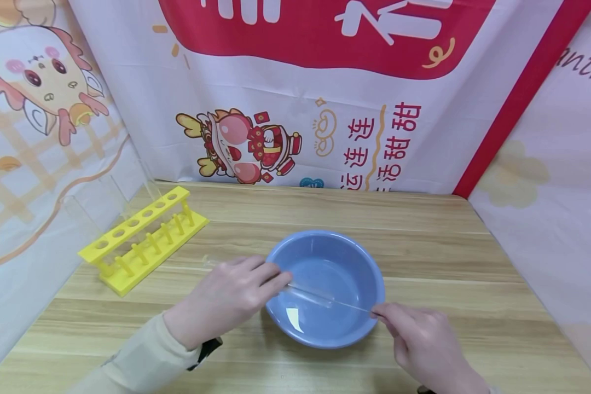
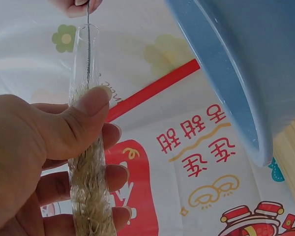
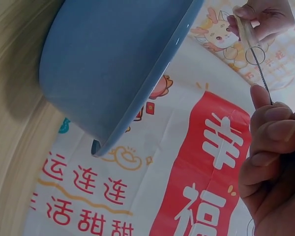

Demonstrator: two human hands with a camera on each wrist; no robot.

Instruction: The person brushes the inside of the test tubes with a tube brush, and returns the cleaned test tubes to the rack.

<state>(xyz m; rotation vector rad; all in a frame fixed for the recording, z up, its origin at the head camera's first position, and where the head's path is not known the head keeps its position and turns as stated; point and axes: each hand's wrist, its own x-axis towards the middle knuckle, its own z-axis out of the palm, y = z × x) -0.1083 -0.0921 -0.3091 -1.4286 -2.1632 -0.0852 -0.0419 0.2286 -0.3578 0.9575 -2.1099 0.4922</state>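
Observation:
Over a blue basin (image 1: 325, 328), my left hand (image 1: 233, 293) grips a clear glass test tube (image 1: 315, 295) whose mouth points right. A test tube brush (image 2: 91, 196) with pale bristles fills the tube inside the left hand's grip, as the left wrist view shows. The brush's thin twisted wire handle comes out of the tube mouth. At the basin's right rim, my right hand (image 1: 421, 339) holds the end of that wire between curled fingers (image 3: 278, 130). The left thumb (image 2: 91, 101) lies along the tube, with the other fingers behind it.
A yellow test tube rack (image 1: 148, 262) stands on the left of the wooden table (image 1: 423, 235), with several clear tubes leaning in it. Printed cloth (image 1: 285, 82) hangs behind the table and along both sides.

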